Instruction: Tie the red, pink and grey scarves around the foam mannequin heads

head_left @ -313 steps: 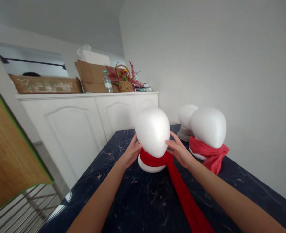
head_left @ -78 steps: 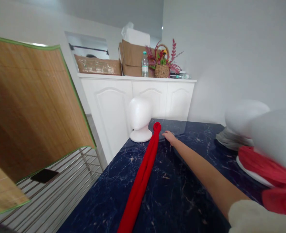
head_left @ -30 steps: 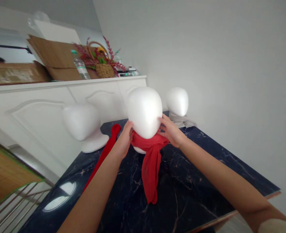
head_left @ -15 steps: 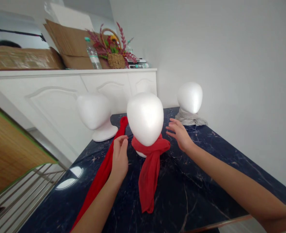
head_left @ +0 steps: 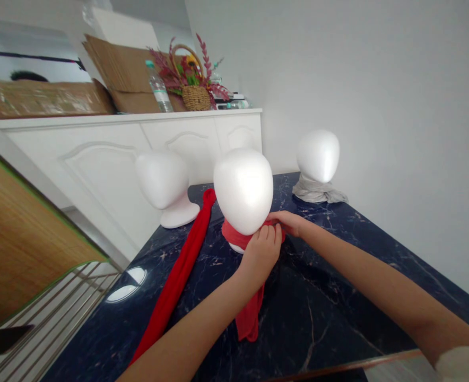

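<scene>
A white mannequin head (head_left: 243, 188) stands on the dark marbled table in front of me. Round its neck a coral-red scarf (head_left: 249, 317) is wrapped, one end hanging down onto the tabletop. My left hand (head_left: 263, 248) reaches across the front of the scarf, its fingers closed on the fabric just below the chin. At the right side of the neck, my right hand (head_left: 286, 222) pinches the scarf's edge close to the left fingertips. The fabric between the hands is partly hidden by the left hand.
A bright red scarf (head_left: 179, 270) lies lengthwise to the left. Behind it stands a bare white mannequin head (head_left: 163, 180); another mannequin head (head_left: 319, 156) wears a grey scarf (head_left: 318, 190) at the back right. White cabinets (head_left: 103, 159) hold boxes and a flower basket (head_left: 196, 97).
My left hand has crossed rightward from beside the mannequin head onto the scarf's front. My right hand has moved in to the neck. Both have taken hold of the coral-red scarf.
</scene>
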`<action>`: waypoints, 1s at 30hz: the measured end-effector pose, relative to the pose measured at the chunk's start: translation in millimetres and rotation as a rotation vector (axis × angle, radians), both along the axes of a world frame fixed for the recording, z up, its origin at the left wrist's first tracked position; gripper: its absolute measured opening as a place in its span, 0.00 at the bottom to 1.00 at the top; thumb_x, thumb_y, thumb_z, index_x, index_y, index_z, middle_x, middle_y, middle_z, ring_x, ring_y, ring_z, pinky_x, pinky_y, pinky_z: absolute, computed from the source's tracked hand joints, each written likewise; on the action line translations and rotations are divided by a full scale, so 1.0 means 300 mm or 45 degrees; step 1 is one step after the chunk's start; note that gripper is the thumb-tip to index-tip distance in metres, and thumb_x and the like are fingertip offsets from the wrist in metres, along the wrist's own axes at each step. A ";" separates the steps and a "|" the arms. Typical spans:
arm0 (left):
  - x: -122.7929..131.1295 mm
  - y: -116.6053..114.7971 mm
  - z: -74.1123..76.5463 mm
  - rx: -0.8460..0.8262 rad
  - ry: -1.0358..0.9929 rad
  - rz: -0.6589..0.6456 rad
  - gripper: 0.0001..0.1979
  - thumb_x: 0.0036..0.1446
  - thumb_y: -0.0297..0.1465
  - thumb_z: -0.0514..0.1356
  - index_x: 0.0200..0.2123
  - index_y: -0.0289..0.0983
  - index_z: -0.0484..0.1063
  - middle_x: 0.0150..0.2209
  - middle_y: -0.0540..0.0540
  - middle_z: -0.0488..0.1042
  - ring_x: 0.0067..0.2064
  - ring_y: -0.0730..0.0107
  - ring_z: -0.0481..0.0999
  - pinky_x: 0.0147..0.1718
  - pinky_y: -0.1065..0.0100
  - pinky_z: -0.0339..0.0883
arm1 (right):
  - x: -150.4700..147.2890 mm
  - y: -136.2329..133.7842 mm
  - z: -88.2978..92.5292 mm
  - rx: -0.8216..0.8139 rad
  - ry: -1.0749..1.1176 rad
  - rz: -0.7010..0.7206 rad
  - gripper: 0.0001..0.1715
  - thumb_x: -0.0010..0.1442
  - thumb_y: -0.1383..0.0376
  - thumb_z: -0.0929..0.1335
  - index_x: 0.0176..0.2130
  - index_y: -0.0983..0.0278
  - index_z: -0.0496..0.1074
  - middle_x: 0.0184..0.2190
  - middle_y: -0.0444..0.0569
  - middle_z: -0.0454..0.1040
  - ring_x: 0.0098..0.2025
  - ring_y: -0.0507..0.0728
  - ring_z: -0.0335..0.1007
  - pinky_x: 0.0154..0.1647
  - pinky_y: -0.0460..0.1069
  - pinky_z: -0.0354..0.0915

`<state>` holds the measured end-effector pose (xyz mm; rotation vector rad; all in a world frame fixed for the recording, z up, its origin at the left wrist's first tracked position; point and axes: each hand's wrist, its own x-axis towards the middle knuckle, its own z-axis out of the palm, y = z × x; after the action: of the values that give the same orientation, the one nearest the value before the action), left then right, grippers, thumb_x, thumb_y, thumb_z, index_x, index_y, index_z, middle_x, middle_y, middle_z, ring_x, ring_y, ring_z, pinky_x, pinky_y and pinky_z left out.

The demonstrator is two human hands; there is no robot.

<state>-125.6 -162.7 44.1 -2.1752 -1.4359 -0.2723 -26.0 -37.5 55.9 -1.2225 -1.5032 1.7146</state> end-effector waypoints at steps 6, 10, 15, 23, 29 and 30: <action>-0.036 -0.082 0.027 -0.087 0.106 -0.105 0.10 0.63 0.23 0.50 0.40 0.32 0.72 0.36 0.41 0.73 0.40 0.57 0.72 0.42 0.58 0.66 | -0.021 0.017 -0.002 0.003 0.061 -0.188 0.09 0.50 0.75 0.67 0.22 0.66 0.64 0.16 0.41 0.65 0.20 0.47 0.60 0.25 0.43 0.62; -0.126 -0.176 0.062 -0.264 0.062 -0.111 0.06 0.59 0.25 0.55 0.38 0.37 0.71 0.38 0.43 0.72 0.41 0.57 0.70 0.41 0.58 0.65 | -0.033 0.048 0.015 -0.026 0.131 -0.238 0.09 0.56 0.74 0.63 0.26 0.64 0.63 0.18 0.41 0.67 0.22 0.49 0.64 0.28 0.45 0.66; -0.271 -0.267 0.116 -0.457 0.054 -0.049 0.10 0.57 0.24 0.56 0.41 0.39 0.71 0.42 0.44 0.73 0.44 0.59 0.70 0.46 0.58 0.63 | -0.034 0.105 0.047 -0.042 0.139 -0.173 0.12 0.59 0.74 0.61 0.25 0.64 0.61 0.14 0.40 0.61 0.17 0.47 0.55 0.20 0.42 0.58; -0.512 -0.305 0.136 -0.421 0.192 0.086 0.12 0.59 0.22 0.54 0.39 0.41 0.74 0.41 0.45 0.75 0.44 0.60 0.72 0.45 0.58 0.62 | 0.023 0.215 0.111 0.181 -0.048 0.040 0.13 0.55 0.73 0.67 0.20 0.65 0.65 0.12 0.42 0.62 0.14 0.47 0.51 0.15 0.44 0.49; -0.557 -0.264 0.132 -0.264 0.041 0.250 0.20 0.55 0.21 0.52 0.49 0.36 0.73 0.49 0.38 0.75 0.51 0.53 0.72 0.51 0.55 0.63 | 0.073 0.224 0.137 0.303 -0.099 0.148 0.07 0.51 0.70 0.72 0.23 0.68 0.72 0.18 0.47 0.71 0.16 0.48 0.59 0.15 0.43 0.53; -0.539 -0.244 0.123 -0.255 -0.086 0.225 0.21 0.56 0.24 0.54 0.53 0.36 0.71 0.53 0.37 0.74 0.54 0.52 0.71 0.54 0.54 0.62 | 0.078 0.214 0.130 0.302 -0.098 0.174 0.06 0.51 0.69 0.73 0.25 0.68 0.73 0.20 0.47 0.72 0.16 0.47 0.58 0.15 0.43 0.53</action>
<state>-287.2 -235.8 81.0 -2.1932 -1.7474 -0.1443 -2.6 26.8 95.0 -1.0945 -1.8153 1.5341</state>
